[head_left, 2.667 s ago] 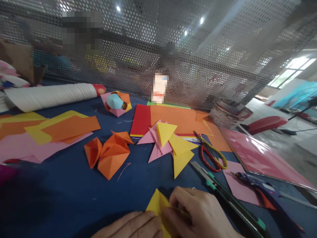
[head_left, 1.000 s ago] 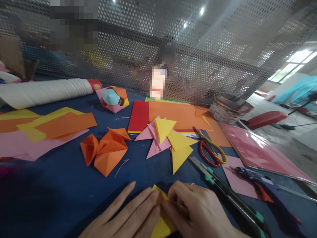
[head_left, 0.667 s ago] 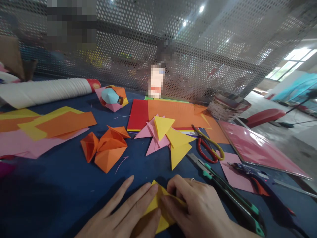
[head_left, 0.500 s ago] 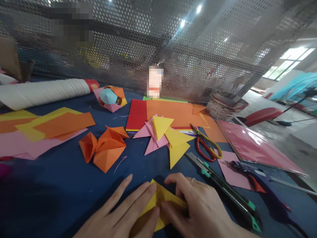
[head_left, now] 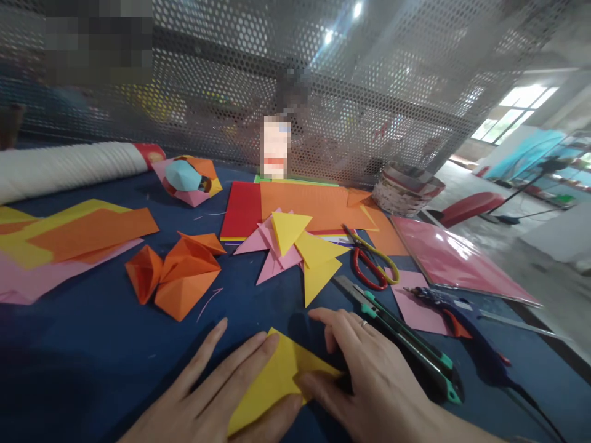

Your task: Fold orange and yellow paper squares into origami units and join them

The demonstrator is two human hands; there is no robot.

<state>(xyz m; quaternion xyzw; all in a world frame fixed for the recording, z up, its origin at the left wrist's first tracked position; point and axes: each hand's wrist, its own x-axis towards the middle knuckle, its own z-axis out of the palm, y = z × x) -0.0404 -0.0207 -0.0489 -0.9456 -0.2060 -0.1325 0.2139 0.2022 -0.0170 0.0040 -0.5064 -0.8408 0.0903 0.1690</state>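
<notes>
A yellow paper piece (head_left: 272, 381) lies on the dark blue table surface between my hands. My left hand (head_left: 221, 394) rests flat on its left part with the fingers spread. On its right corner is the thumb of my right hand (head_left: 364, 369), whose index finger is raised and curved away from the thumb, with a ring on one finger. Folded yellow triangles (head_left: 316, 258) and pink triangles (head_left: 279, 249) sit just beyond. Orange folded shapes (head_left: 187, 280) stand to the left of them.
To the right lie a green-and-black cutter (head_left: 406, 341), scissors (head_left: 369, 267), a glue gun (head_left: 466, 314) and a pink pack (head_left: 462, 258). Farther back are a stack of paper cups (head_left: 78, 166), a paper ball (head_left: 184, 178), orange sheets (head_left: 309, 206) and a basket (head_left: 406, 187). Mesh stands behind.
The view has shifted, so things on the table appear farther left. More of the yellow paper shows flat between my hands, and my right index finger has lifted away from the thumb.
</notes>
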